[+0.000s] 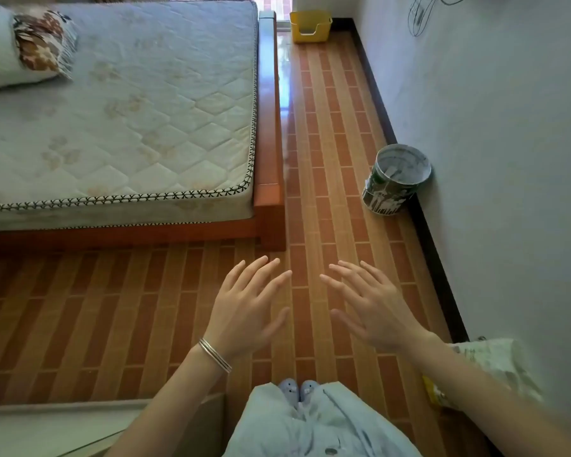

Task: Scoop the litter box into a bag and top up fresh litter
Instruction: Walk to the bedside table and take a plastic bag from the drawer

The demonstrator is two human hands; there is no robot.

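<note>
Brick-patterned floor (327, 159), bare mattress (129, 110) left, yellow litter box (310, 26) far end, both hands' fingers (264, 275) spread, empty.

Home bedroom. Quilted pale mattress (129, 103) on reddish wooden bed frame (268, 133) at 10 o'clock, rolled floral-patterned pillow (30, 44) at its far corner. Brown brick-pattern tile floor (330, 143), dark skirting along plain white wall (508, 143) at 2 o'clock. Yellow plastic litter box (310, 26) at 12 o'clock by doorway. Slippered feet (298, 390) at 6 o'clock.
</note>
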